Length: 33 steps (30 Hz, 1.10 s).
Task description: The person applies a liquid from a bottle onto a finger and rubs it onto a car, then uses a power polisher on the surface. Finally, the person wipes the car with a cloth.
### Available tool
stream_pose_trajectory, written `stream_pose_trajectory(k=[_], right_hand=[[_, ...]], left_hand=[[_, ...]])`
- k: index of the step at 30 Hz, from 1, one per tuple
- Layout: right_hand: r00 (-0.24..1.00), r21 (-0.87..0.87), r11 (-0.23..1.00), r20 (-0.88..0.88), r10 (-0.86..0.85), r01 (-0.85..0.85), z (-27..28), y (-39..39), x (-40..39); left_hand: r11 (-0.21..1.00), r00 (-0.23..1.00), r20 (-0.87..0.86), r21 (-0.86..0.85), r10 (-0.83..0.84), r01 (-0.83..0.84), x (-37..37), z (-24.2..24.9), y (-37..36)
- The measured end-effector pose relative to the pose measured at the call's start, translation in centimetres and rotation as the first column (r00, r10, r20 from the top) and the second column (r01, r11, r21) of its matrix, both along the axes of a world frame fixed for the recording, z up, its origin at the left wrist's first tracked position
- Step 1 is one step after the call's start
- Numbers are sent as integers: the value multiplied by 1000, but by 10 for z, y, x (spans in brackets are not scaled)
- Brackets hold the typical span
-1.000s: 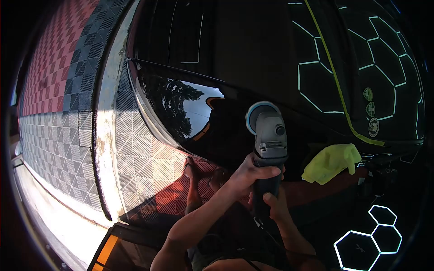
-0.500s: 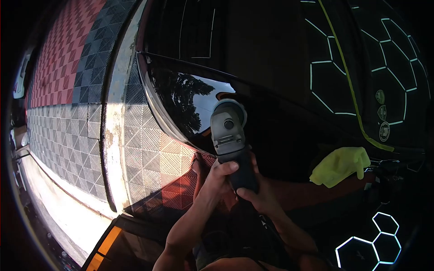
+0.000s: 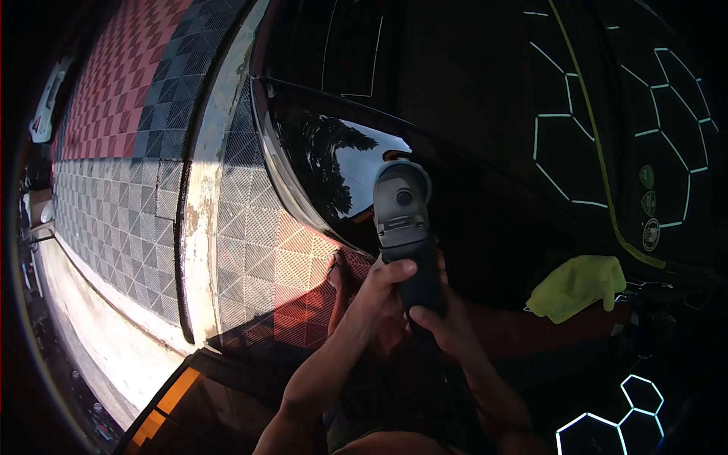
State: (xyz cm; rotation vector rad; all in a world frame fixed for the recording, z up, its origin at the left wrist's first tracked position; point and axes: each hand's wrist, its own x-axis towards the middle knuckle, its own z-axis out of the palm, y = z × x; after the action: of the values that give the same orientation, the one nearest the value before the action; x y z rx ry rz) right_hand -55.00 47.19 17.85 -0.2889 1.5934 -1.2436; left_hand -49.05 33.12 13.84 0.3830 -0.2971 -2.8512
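Both my hands are wrapped around the dark body of a car polisher (image 3: 402, 201) with a grey metal head. My left hand (image 3: 388, 284) holds it from the left, thumb laid over the top. Lower down, my right hand (image 3: 444, 322) grips the other side of the handle. The polisher's round pad, mostly hidden under the head, is against or just over the glossy black car panel (image 3: 470, 182). To the right, a crumpled yellow-green cloth (image 3: 576, 288) lies on the dark bodywork.
Sky and a tree reflect in the shiny panel; hexagonal lights reflect farther right. A yellow strip (image 3: 599, 152) runs along the car, beside several round stickers (image 3: 647, 205). Red and grey floor tiles (image 3: 250, 235) lie to the left. A dark object with orange (image 3: 171, 398) stands at lower left.
The whole view has shifted, so the car and polisher appear farther right and slightly higher. Both hands keep their hold, and the polisher stays over nearly the same spot on the panel.
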Motion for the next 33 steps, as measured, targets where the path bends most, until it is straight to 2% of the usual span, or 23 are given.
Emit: stream_pose_trajectory(k=[2, 3, 5, 6, 8, 10, 12, 14, 18, 20, 24, 26, 27, 29, 31, 33], right_hand=[[993, -6, 996, -81, 83, -84, 5, -30, -7], [994, 4, 998, -88, 66, -66, 5, -40, -9], [992, 62, 990, -4, 129, -129, 6, -50, -11], [993, 70, 991, -15, 119, -117, 8, -46, -13], [978, 59, 988, -150, 147, -140, 11, -38, -13], [977, 30, 994, -184, 108, -104, 11, -18, -13], [974, -1, 997, -215, 76, -78, 8, 12, -16], [999, 104, 995, -48, 16, -11, 4, 47, -20], [999, 93, 995, 7, 38, -39, 25, 78, -34], [1000, 121, 993, 18, -18, 15, 26, 91, -38], [999, 121, 993, -40, -10, 14, 25, 94, -38], [994, 12, 1000, -102, -26, 28, 9, 95, -40], [995, 12, 1000, -103, -16, 17, 9, 95, -42], [996, 65, 995, 58, 69, -73, 23, 65, -37], [994, 58, 995, 77, 76, -81, 23, 51, -34], [992, 50, 995, 92, 82, -87, 22, 35, -32]], left_hand=[[999, 998, -22, -11, 51, -52, 2, -4, -19], [996, 996, -24, -15, 87, -87, 2, -3, -26], [992, 990, -69, -23, 125, -127, 3, -11, -33], [992, 991, -66, -28, 120, -122, 4, -12, -32], [996, 993, -86, -30, 85, -88, 0, -11, -22], [996, 998, -47, -80, 38, -41, -4, -4, -5], [999, 1000, -28, -48, 7, -8, -11, 3, 16], [999, 999, -5, -9, -53, 53, -18, 6, 39], [994, 994, 1, -18, -112, 112, -33, 10, 76], [995, 995, -1, -36, -98, 98, -39, 12, 87], [995, 998, 19, -72, -66, 68, -41, 12, 88], [995, 999, 13, -84, -46, 47, -39, 10, 83], [997, 999, 29, -70, -31, 32, -35, 10, 78], [998, 999, 44, -61, -13, 15, -30, 10, 66], [999, 999, -4, 9, 32, -32, -26, 11, 53], [1000, 999, -11, 0, 30, -30, -22, 6, 41]])
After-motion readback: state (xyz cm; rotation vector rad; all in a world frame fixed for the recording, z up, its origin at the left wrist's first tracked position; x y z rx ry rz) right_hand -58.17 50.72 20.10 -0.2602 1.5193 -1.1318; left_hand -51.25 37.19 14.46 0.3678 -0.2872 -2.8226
